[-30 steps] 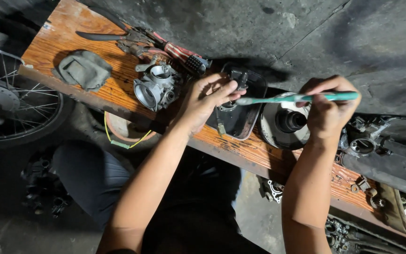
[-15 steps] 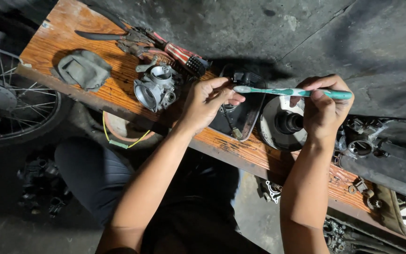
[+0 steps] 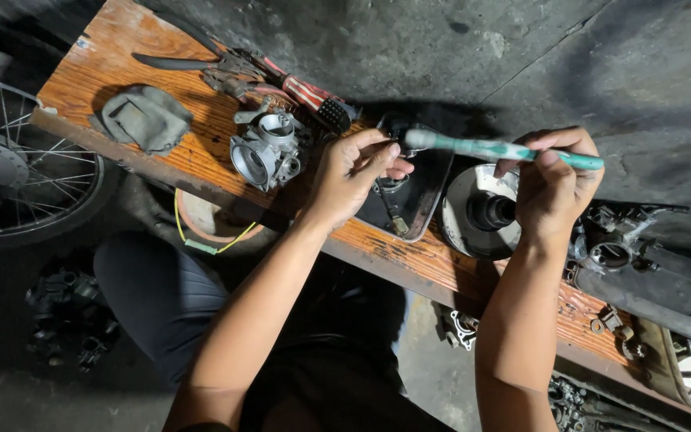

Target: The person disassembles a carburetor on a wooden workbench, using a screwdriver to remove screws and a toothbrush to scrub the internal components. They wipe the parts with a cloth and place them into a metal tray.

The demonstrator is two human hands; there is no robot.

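Now, dark tray [image 3: 429, 204] on wooden bench [image 3: 121, 64] holds small metal parts, one under left hand [image 3: 353, 176]. Left fingers curled, pinching something too small to tell. Right hand [image 3: 553, 184] closed around teal toothbrush [image 3: 497, 149], held level above tray, bristle end near left fingertips. Carburetor body [image 3: 265, 148] just beside left hand.

Top-down view of wooden bench [image 3: 121, 60]. Right hand [image 3: 553, 188] grips teal toothbrush [image 3: 505, 150], bristles toward left hand [image 3: 357, 172], whose fingers pinch sth small above dark tray [image 3: 421, 204]. Carburetor [image 3: 269, 148] lies nearby, left; bike wheel [image 3: 17, 172] beyond bench edge.
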